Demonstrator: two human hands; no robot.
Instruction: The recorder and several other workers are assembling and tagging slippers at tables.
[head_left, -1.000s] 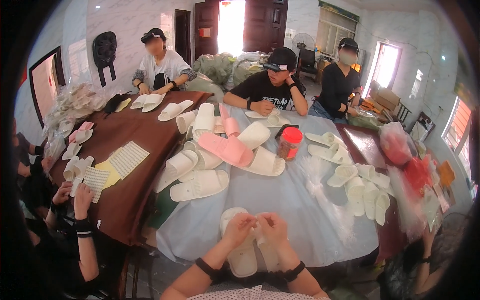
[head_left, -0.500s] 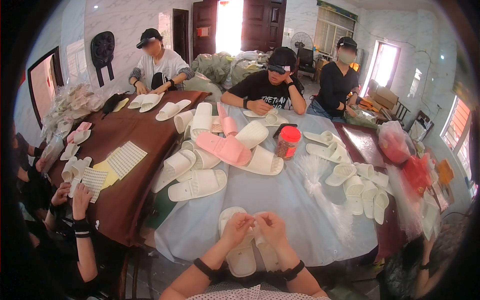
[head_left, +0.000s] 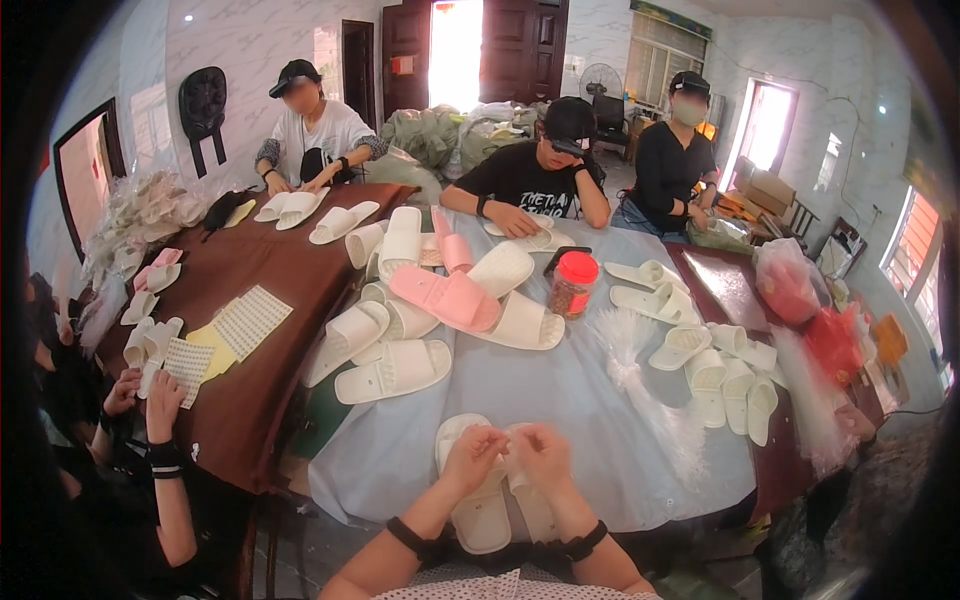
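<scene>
Head view: left hand point(head_left: 472, 455) and right hand point(head_left: 541, 452), grips pinched together, over two white slippers point(head_left: 480, 510).

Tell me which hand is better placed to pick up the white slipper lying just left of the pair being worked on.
Left. The left hand is over the pair of white slippers, on the side nearer the loose white slipper; the right hand would probably have to cross over it.
</scene>
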